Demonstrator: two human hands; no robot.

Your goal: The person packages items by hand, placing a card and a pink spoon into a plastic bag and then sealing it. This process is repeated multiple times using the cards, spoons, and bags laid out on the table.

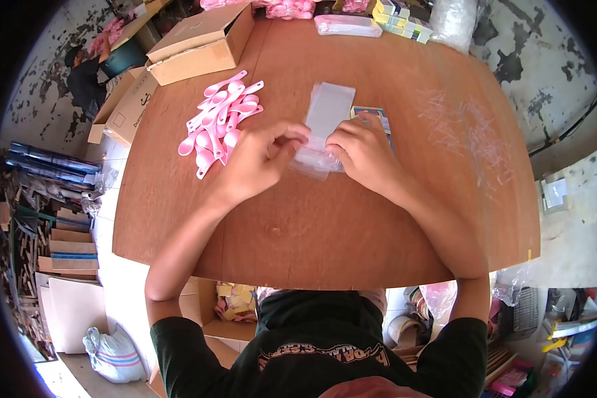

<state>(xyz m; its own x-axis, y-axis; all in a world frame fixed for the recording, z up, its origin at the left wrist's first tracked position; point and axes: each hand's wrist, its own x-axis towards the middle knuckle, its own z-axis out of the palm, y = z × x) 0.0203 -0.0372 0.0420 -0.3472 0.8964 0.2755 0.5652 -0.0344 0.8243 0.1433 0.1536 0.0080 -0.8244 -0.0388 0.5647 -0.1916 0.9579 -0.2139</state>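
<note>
A stack of clear plastic bags (pixel 331 109) lies on the table in front of me. At the near end of the stack, both hands work at a clear plastic bag (pixel 312 162). My left hand (pixel 266 158) is closed, its thumb and fingers pinched at the bag's left side. My right hand (pixel 365 151) pinches the bag's right side, fingers curled. Partly under the right hand is a stack of printed cards (pixel 370 113). To the left of my left hand sits a pile of pink plastic spoons (pixel 220 119).
A cardboard box (pixel 202 43) stands at the table's back left. Packed clear bags (pixel 347 26) and bundles of yellow cards (pixel 401 21) are at the back. Thin plastic strips (pixel 474 136) are scattered right. Another person (pixel 86 79) is at far left.
</note>
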